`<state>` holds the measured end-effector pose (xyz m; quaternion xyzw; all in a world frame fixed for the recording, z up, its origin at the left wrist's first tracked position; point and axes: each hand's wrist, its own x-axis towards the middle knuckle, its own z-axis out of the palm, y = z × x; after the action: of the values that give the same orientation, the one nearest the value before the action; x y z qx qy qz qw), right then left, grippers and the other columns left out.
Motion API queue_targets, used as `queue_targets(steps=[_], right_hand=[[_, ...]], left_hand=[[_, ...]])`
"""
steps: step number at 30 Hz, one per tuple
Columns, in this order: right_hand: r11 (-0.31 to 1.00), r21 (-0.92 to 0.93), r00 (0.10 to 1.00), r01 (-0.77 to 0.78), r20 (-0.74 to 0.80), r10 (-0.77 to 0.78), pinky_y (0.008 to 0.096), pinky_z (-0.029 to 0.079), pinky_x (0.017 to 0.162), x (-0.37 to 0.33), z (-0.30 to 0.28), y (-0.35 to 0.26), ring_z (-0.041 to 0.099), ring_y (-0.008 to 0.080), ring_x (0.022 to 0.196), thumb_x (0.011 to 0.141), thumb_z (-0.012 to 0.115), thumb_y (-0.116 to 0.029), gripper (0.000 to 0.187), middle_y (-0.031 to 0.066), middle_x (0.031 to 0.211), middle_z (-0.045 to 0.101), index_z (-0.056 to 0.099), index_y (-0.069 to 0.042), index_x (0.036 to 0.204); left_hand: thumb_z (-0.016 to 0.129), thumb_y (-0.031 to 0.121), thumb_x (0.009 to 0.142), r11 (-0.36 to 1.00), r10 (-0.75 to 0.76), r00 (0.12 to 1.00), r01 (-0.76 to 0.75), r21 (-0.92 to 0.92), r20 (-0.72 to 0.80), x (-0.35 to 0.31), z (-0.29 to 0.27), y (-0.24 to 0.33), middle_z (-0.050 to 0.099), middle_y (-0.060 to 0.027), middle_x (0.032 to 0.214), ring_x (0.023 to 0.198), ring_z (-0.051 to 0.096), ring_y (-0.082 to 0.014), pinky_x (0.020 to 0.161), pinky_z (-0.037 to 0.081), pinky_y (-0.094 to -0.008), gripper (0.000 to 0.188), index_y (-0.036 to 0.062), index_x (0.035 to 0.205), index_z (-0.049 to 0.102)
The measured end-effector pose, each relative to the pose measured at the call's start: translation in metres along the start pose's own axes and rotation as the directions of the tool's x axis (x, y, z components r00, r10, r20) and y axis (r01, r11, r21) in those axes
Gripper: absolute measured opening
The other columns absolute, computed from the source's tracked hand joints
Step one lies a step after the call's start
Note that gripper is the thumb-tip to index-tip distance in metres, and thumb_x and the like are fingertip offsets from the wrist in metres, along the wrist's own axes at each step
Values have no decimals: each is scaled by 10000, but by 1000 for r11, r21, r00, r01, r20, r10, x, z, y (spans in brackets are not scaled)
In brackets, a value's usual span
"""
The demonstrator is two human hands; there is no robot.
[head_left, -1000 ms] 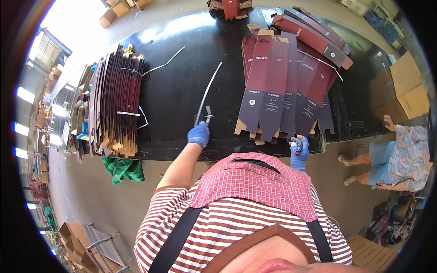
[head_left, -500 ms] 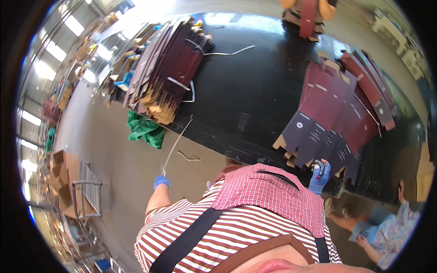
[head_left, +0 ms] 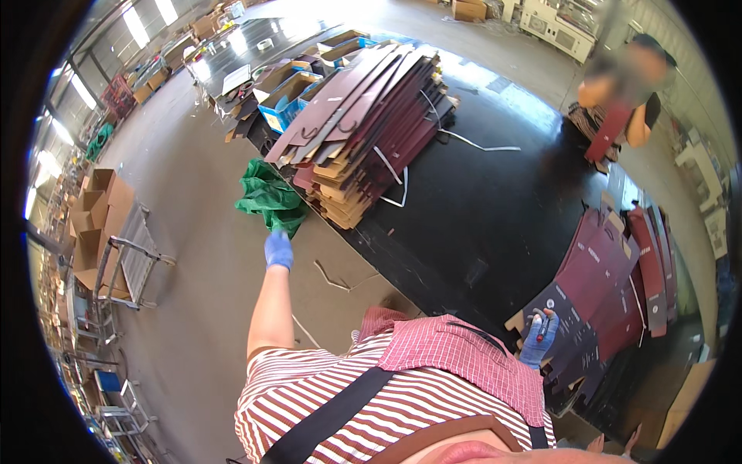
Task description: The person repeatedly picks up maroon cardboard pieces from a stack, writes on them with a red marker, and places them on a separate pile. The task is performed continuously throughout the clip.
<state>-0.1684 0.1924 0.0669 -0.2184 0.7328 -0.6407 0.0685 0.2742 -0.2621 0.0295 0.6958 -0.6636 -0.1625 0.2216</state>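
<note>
My left hand (head_left: 278,250), in a blue glove, is stretched out to a crumpled green plastic sack (head_left: 267,197) beside the table. Its fingers are turned away, so their grip is hidden. A white strap (head_left: 307,331) shows below that forearm. My right hand (head_left: 539,338), also in a blue glove, is closed around a small pen-like tool (head_left: 543,328), dark with a red end. It is over the near edge of a fanned-out pile of flat maroon and dark grey cartons (head_left: 591,263). A taller stack of flat maroon cartons (head_left: 371,116) lies on the table's left.
Loose white straps (head_left: 479,145) lie on the black table (head_left: 433,224). Blue bins (head_left: 287,108) stand behind the tall stack. Across the table a person (head_left: 618,97) holds a maroon carton piece. A metal trolley (head_left: 139,251) with brown boxes (head_left: 97,224) stands at left.
My view has swung left. My left hand, which held a white strap, has moved forward to the green sack, and the strap is now lower down. My right hand still holds the small tool.
</note>
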Motion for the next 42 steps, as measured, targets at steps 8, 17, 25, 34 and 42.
queue_targets(steps=[8, 17, 25, 34, 42], right_hand=[[999, -5, 998, -38, 58, 38, 220, 485, 726, 18, 108, -44, 598, 90, 803, 936, 536, -143, 201, 50, 984, 628, 508, -77, 1124], [997, -80, 999, -19, 38, 23, 195, 477, 700, 5, 157, -69, 590, 78, 779, 919, 556, -123, 202, 51, 948, 627, 518, -69, 1110], [988, -117, 995, -98, -1, 98, 202, 472, 691, -1, 171, -75, 581, 73, 758, 913, 555, -106, 204, 42, 932, 622, 506, -63, 1106], [993, -107, 991, -49, 119, 62, 218, 479, 699, 16, 187, -70, 597, 77, 766, 918, 576, -154, 233, 46, 944, 634, 512, -98, 1135], [995, -79, 990, -64, 117, 73, 206, 473, 699, 16, 182, -65, 591, 77, 760, 926, 565, -131, 234, 41, 934, 630, 503, -73, 1143]], left_hand=[[581, 258, 886, 938, 231, 957, -267, -222, -177, 219, -62, 75, 682, -167, 957, 864, 654, -278, 785, 494, -359, 271, 43, 1031, 662], [563, 456, 876, 984, 174, 966, -164, -65, 191, 362, 4, 69, 658, -202, 1012, 979, 615, -349, 861, 455, -416, 484, 22, 1078, 637], [719, 472, 772, 973, 30, 747, 130, -191, 664, 360, -3, 119, 507, -5, 571, 423, 395, -119, 406, 322, -286, 368, 111, 784, 648], [703, 302, 823, 664, 311, 602, 416, -621, 735, 344, -16, 138, 637, 0, 726, 544, 563, -99, 486, 469, -235, 234, 84, 895, 659], [685, 174, 825, 370, 555, 661, 347, -862, 505, 248, -31, 213, 653, -58, 982, 821, 637, -143, 723, 533, -250, 390, 10, 1165, 584]])
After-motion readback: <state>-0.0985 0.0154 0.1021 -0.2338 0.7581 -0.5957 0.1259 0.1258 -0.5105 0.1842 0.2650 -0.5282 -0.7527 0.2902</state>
